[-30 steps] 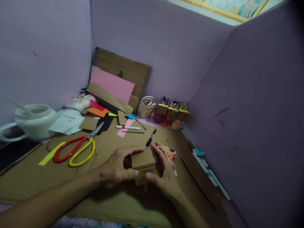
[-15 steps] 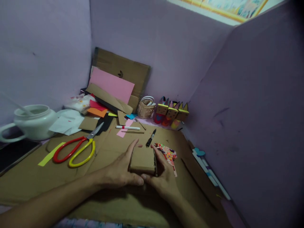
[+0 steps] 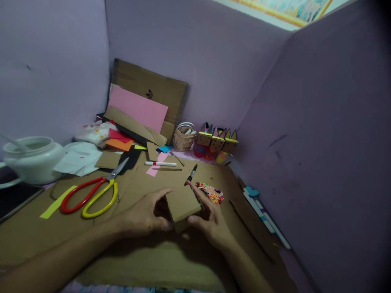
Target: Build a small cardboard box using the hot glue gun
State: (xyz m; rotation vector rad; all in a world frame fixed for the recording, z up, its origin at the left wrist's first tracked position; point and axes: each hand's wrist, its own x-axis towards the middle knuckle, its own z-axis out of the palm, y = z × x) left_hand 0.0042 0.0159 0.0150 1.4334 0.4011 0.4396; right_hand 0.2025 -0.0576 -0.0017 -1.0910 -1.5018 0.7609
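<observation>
A small brown cardboard box (image 3: 183, 204) is held between both hands above the cardboard sheet (image 3: 165, 264). My left hand (image 3: 149, 213) grips its left side, thumb low at the front corner. On the right side, my right hand (image 3: 210, 215) has its thumb on the front face and fingers along the far edge. The box sits turned at an angle, a corner toward me. Just beyond it lie a black pen (image 3: 192, 173) and a colourful patterned piece (image 3: 212, 193), partly hidden by my right hand. Scissors (image 3: 97, 191) with red and yellow handles rest to the left.
A white pot (image 3: 33, 162) and a dark phone (image 3: 18, 199) are at far left. Paper scraps (image 3: 122, 138), a white marker (image 3: 161, 163), a small basket (image 3: 184, 138) and several decorated figures (image 3: 216, 142) line the back. Markers (image 3: 259, 211) lie along the right wall.
The box has turned in my hands, so that one corner now points toward me. My right thumb has moved onto its front face, apart from my left thumb. The view has shifted slightly.
</observation>
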